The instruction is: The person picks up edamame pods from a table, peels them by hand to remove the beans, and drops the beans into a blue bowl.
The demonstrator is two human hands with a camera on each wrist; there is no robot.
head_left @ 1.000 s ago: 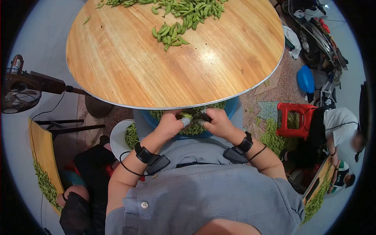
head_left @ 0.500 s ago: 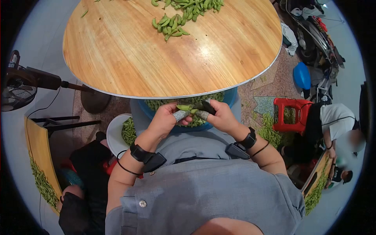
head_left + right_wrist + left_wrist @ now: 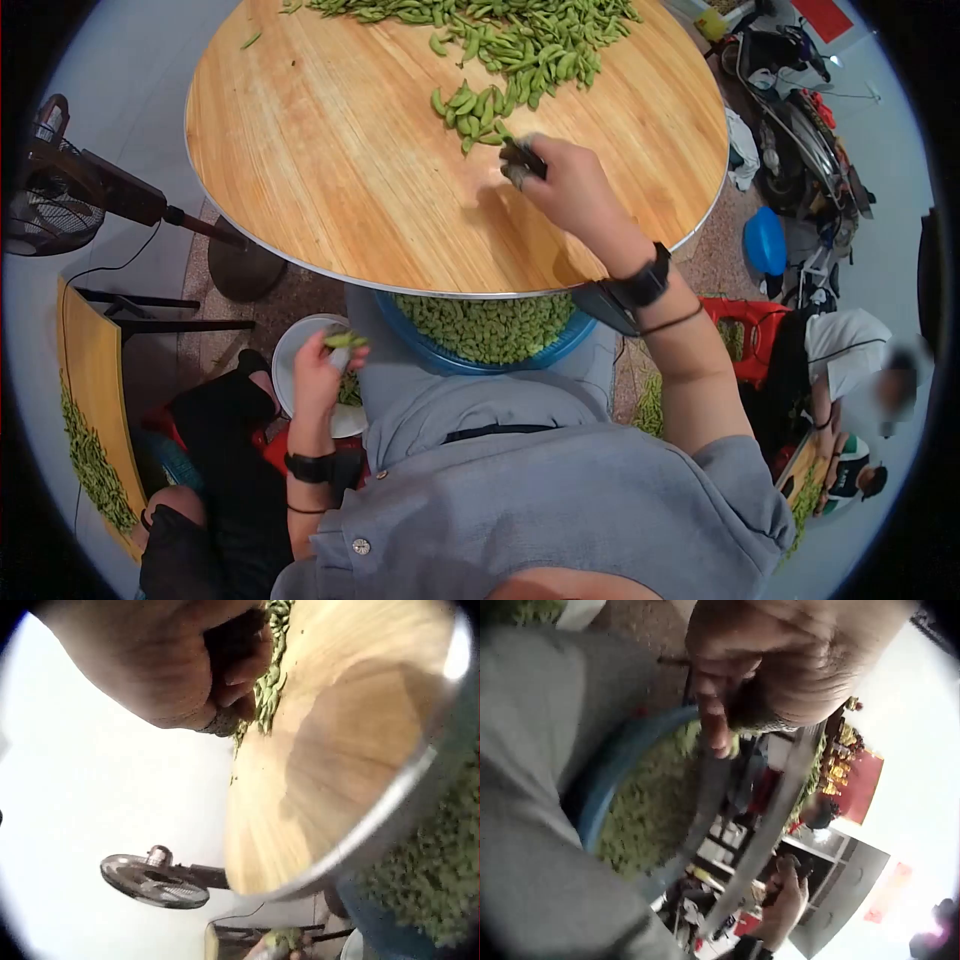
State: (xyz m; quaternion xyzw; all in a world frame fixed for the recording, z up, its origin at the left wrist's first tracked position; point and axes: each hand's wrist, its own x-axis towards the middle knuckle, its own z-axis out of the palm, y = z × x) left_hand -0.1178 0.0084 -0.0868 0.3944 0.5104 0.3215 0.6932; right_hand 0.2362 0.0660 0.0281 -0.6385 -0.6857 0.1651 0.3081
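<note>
Best release the pods [image 3: 341, 341] low over the bucket [image 3: 283, 360]; left grip [image 3: 317, 380] pinches them, right grip [image 3: 580, 190] clasps something dark [image 3: 524, 160].

No text, label, brand, number or sign is legible in any view, the red panel [image 3: 863, 786] included.

left hand [image 3: 787, 664]; blue basin [image 3: 600, 802] holding green beans [image 3: 652, 806]; grey cloth [image 3: 532, 720] beside basin

Piled along far side of round wood-grain desk [image 3: 330, 160]: green pods [image 3: 540, 45], trailing nearer at middle. Far left: single pod [image 3: 251, 40], dark speck [image 3: 293, 63].
</note>
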